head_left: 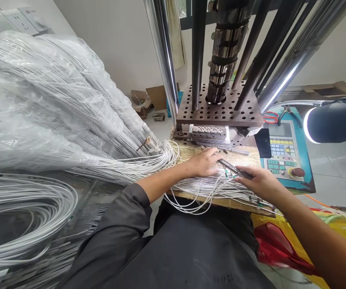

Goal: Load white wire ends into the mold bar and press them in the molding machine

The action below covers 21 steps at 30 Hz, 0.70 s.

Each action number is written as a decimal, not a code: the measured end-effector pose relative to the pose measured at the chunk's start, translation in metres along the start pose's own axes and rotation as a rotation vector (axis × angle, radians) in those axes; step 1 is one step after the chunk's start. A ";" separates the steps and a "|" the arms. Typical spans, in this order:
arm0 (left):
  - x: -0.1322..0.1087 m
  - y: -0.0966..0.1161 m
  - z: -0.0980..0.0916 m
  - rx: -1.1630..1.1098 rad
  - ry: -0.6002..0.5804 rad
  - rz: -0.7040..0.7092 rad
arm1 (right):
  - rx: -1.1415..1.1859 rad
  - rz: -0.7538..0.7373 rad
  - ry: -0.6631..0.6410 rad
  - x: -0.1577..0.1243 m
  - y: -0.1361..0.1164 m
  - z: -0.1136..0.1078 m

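Note:
My right hand (260, 182) is closed around one end of a narrow dark metal bar (231, 166). At the bar's other end are the fingers of my left hand (204, 163), bent and gripping it. The bar is held at a slant above a layer of white cables (191, 184) lying across the bench. Small green pieces (226, 173) show on cable ends just below the bar. Behind my left hand, a second flat metal bar (235, 150) lies in front of the press fixture (209, 134).
A perforated press plate (221, 114) hangs on columns over the bench. Bundled white cables in plastic wrap (46, 100) fill the left. To the right are a teal control panel (290, 152), pliers (287, 114), red-handled scissors (271, 117) and a lit lamp (335, 120).

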<state>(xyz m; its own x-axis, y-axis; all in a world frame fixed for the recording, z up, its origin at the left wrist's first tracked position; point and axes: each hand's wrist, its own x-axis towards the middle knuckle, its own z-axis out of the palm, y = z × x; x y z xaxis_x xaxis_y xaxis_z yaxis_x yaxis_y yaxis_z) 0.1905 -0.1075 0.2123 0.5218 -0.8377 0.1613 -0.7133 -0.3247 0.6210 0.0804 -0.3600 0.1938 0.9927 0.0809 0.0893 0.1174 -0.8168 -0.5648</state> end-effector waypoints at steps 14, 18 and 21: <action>-0.004 0.033 0.065 0.327 -0.031 -0.102 | 0.065 0.042 0.075 -0.044 0.026 0.006; -0.004 0.031 0.065 0.210 -0.013 -0.130 | 0.092 0.046 0.085 -0.047 0.027 0.006; -0.008 0.030 0.064 0.146 0.024 -0.132 | 0.100 0.039 0.101 -0.048 0.029 0.008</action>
<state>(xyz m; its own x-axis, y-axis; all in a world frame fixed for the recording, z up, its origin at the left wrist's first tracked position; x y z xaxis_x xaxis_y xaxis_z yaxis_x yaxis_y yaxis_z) 0.1349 -0.1385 0.1799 0.6254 -0.7733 0.1049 -0.6970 -0.4930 0.5207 0.0360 -0.3831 0.1668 0.9893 -0.0122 0.1450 0.0856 -0.7571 -0.6477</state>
